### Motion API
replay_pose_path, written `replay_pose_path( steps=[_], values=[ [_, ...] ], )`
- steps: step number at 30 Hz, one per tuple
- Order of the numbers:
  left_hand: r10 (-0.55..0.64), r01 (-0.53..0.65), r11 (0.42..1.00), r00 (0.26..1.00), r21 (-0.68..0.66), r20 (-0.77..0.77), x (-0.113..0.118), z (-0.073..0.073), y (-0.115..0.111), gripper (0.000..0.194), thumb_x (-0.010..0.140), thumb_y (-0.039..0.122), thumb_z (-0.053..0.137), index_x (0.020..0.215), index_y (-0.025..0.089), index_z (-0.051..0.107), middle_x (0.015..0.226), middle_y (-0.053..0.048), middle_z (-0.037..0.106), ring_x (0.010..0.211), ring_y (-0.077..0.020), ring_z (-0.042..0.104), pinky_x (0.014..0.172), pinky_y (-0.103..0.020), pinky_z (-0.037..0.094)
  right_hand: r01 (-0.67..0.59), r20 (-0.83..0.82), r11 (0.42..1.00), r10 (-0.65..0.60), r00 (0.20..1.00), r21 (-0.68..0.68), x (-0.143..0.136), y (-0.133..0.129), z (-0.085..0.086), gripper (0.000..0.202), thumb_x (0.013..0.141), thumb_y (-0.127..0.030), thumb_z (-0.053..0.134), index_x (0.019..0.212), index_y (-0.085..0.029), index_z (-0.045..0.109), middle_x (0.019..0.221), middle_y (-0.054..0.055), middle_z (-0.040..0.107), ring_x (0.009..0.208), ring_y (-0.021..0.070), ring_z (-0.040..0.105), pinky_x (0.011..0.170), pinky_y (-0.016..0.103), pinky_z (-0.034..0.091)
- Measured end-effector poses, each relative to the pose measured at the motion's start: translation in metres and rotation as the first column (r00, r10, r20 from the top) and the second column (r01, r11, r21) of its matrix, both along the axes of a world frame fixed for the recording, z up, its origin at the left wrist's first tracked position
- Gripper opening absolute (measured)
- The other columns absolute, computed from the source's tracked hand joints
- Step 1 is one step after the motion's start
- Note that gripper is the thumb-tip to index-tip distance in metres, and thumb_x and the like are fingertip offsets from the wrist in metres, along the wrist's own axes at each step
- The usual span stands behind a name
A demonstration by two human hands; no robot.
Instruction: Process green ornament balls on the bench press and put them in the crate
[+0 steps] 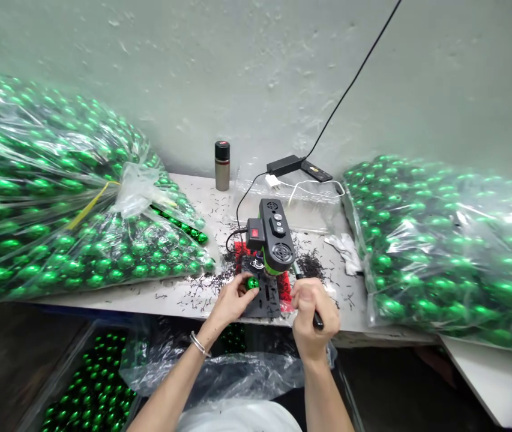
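Between the thumb and fingers of my left hand (pixel 234 298) is a shiny green ball (pixel 252 282), held low at the front of a small bench drill press (pixel 278 237). The ball is over the black slotted base (pixel 266 300), left of the machine's head. My right hand (pixel 314 312) is wrapped round the lever handle (pixel 317 321) on the machine's right side. Its black end sticks out below my fist. The underside of the machine's head and any tool there are mostly hidden.
Large clear bags of green balls lie on the left (pixel 80 240) and right (pixel 445 252). Dark shavings (pixel 310 264) litter the table. Behind stand a bottle (pixel 222 167) and a power adapter (pixel 285 164). A white glove (pixel 346 253) lies right; a bin of balls (pixel 89 384) is below.
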State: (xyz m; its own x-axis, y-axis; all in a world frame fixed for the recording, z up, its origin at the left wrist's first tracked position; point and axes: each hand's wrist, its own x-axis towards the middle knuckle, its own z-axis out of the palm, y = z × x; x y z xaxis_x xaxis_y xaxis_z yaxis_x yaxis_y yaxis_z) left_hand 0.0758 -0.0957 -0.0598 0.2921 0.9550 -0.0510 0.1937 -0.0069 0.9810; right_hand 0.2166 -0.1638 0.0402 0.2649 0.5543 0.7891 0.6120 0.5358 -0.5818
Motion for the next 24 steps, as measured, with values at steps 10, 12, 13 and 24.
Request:
replay_pose_path(
  steps=[10, 12, 13, 24],
  values=[
    [-0.026, 0.069, 0.957, 0.988, 0.282, -0.152, 0.01, 0.006, 0.0, 0.029, 0.079, 0.034, 0.074, 0.106, 0.023, 0.073, 0.109, -0.011, 0.071, 0.104, -0.0301, 0.062, 0.099, -0.044, 0.043, -0.008, 0.022, 1.0, 0.008, 1.0, -0.009, 0.002, -0.002, -0.001, 0.029, 0.091, -0.006, 0.044, 0.066, -0.02, 0.047, 0.065, -0.002, 0.053, 0.063, 0.0108, 0.053, 0.058, 0.026, 0.04],
    [-0.006, 0.044, 0.95, 0.992, 0.31, -0.123, 0.011, -0.001, 0.0, 0.03, 0.077, 0.037, 0.076, 0.104, 0.024, 0.074, 0.108, -0.01, 0.072, 0.106, -0.0304, 0.06, 0.103, -0.046, 0.04, -0.009, 0.026, 1.0, 0.009, 1.0, -0.011, 0.002, -0.002, -0.002, 0.029, 0.091, -0.006, 0.044, 0.066, -0.02, 0.047, 0.065, -0.001, 0.053, 0.063, 0.011, 0.053, 0.058, 0.026, 0.04],
    [0.002, 0.037, 0.944, 0.993, 0.327, -0.118, 0.011, -0.004, 0.0, 0.031, 0.077, 0.038, 0.077, 0.104, 0.024, 0.074, 0.108, -0.009, 0.072, 0.106, -0.0302, 0.059, 0.104, -0.047, 0.038, -0.013, 0.026, 1.0, 0.013, 1.0, -0.009, 0.002, -0.002, -0.003, 0.029, 0.091, -0.006, 0.044, 0.066, -0.02, 0.047, 0.065, -0.001, 0.053, 0.063, 0.011, 0.053, 0.058, 0.026, 0.04],
    [0.015, 0.051, 0.913, 0.987, 0.405, -0.159, 0.012, -0.018, -0.002, 0.032, 0.081, 0.034, 0.075, 0.111, 0.023, 0.07, 0.109, -0.009, 0.07, 0.105, -0.0282, 0.058, 0.101, -0.045, 0.038, -0.045, 0.114, 0.996, 0.036, 0.993, 0.077, 0.012, -0.004, -0.068, 0.027, 0.095, -0.017, 0.039, 0.069, -0.021, 0.048, 0.069, 0.0, 0.058, 0.062, 0.0125, 0.055, 0.069, 0.034, 0.05]
  ],
)
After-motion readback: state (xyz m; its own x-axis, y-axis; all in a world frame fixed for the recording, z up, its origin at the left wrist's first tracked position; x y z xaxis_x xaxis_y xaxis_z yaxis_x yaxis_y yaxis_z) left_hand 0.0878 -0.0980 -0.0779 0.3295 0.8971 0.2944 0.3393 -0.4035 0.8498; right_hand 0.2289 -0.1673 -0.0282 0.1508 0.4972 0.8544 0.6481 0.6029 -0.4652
